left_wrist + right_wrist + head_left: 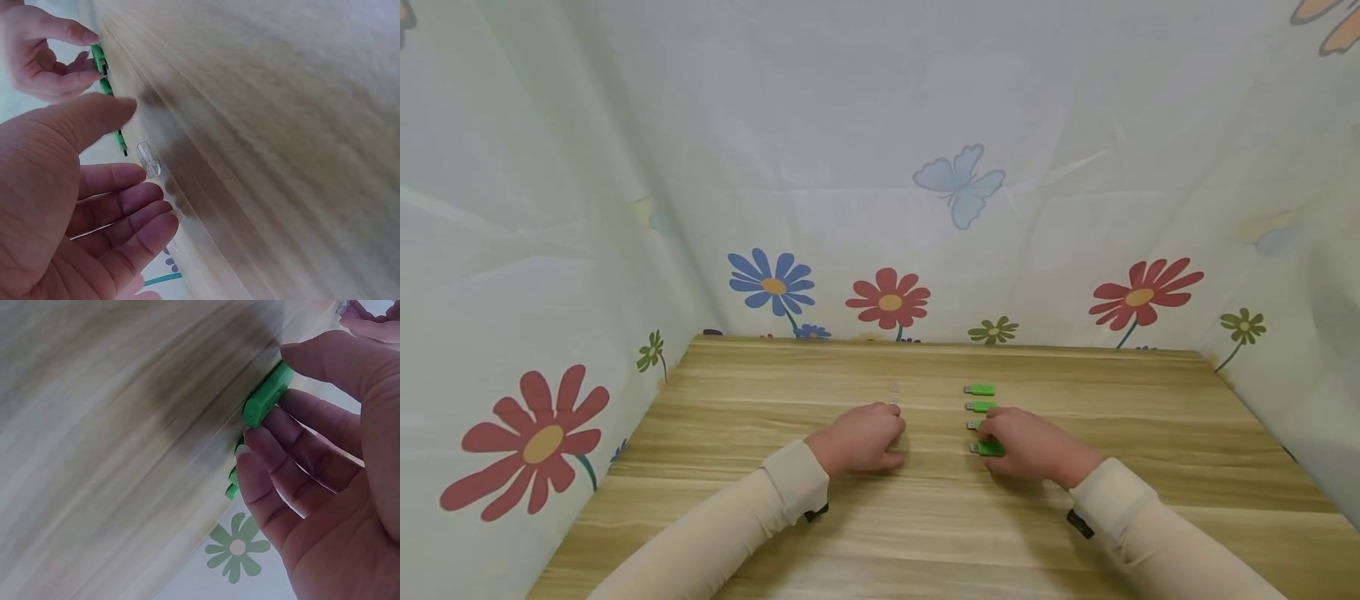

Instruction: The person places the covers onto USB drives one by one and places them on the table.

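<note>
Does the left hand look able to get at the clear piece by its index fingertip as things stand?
Probably yes. The left hand holds nothing, and the clear piece lies on the wood-grain table beside its index fingertip; with the thumb apart and no obstacle showing between, a pinch looks free.

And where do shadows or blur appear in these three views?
Head view: soft shadows on the wooden table, farthest clear piece faint; left wrist view: dark shadow near the left hand, blurred grain; right wrist view: wide shadow beside the nearest green USB stick, soft grain.
</note>
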The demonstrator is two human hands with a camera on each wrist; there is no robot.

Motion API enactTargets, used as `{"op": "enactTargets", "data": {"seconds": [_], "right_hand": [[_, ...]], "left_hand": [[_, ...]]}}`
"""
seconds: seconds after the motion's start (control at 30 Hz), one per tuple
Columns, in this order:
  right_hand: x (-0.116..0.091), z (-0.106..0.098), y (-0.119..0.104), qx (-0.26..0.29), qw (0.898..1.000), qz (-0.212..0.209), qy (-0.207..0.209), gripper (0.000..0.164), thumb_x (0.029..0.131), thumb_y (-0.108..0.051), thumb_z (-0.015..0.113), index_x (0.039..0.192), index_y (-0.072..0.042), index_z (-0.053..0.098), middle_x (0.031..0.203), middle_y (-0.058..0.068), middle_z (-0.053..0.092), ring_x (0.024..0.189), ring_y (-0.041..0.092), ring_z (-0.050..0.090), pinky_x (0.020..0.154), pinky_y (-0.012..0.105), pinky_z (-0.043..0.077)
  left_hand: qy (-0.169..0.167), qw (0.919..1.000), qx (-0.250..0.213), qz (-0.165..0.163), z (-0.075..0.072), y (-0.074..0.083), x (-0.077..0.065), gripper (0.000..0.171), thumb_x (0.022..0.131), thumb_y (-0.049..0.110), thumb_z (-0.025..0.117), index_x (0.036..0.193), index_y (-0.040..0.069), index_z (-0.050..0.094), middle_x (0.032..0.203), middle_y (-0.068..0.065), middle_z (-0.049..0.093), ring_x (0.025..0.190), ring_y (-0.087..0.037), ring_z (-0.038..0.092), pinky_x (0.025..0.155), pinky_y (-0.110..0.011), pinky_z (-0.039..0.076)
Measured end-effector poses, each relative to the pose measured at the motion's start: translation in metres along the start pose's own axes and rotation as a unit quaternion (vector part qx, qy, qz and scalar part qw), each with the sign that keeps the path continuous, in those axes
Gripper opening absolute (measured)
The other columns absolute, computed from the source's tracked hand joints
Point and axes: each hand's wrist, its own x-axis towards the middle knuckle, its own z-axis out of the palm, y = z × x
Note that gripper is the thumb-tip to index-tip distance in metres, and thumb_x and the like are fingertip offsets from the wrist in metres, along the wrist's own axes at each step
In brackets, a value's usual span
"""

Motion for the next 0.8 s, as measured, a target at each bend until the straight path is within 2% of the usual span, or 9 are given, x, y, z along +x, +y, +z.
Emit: {"op": "enactTargets", "data": {"seconds": [0.3, 0.63, 0.8], "right_hand": [[0.0037, 0.0007, -0.0004, 0.0, 1.0, 0.008, -0.008, 0.012, 0.08, -0.01, 0.081, 0.083, -0.01, 0.069, 0.08, -0.005, 0.057, 0.071, 0.007, 0.045, 0.064, 0.027, 0.043], [0.0058, 0.0011, 0.0003, 0.005, 1.0, -0.002, -0.008, 0.014, 0.076, -0.007, 0.082, 0.078, -0.011, 0.069, 0.074, -0.006, 0.057, 0.068, 0.006, 0.044, 0.062, 0.025, 0.041], [0.0064, -0.0012, -0.0016, 0.006, 1.0, 0.006, -0.017, 0.015, 0.076, -0.007, 0.082, 0.078, -0.012, 0.068, 0.074, -0.005, 0.058, 0.067, 0.006, 0.044, 0.061, 0.025, 0.042]], "left_hand": [[0.01, 0.9996, -0.02, 0.016, -0.001, -0.0021, 0.0025, 0.021, 0.092, 0.022, 0.072, 0.075, 0.014, 0.064, 0.075, 0.003, 0.052, 0.066, -0.012, 0.047, 0.067, -0.026, 0.044], [-0.013, 0.9995, -0.028, 0.008, -0.0057, -0.0021, 0.0052, 0.021, 0.094, 0.018, 0.071, 0.075, 0.015, 0.063, 0.073, 0.005, 0.053, 0.065, -0.011, 0.047, 0.066, -0.024, 0.043], [-0.013, 0.9994, -0.033, 0.004, -0.0083, -0.0016, 0.004, 0.022, 0.093, 0.015, 0.07, 0.073, 0.015, 0.061, 0.072, 0.005, 0.053, 0.064, -0.011, 0.047, 0.066, -0.023, 0.044]]}}
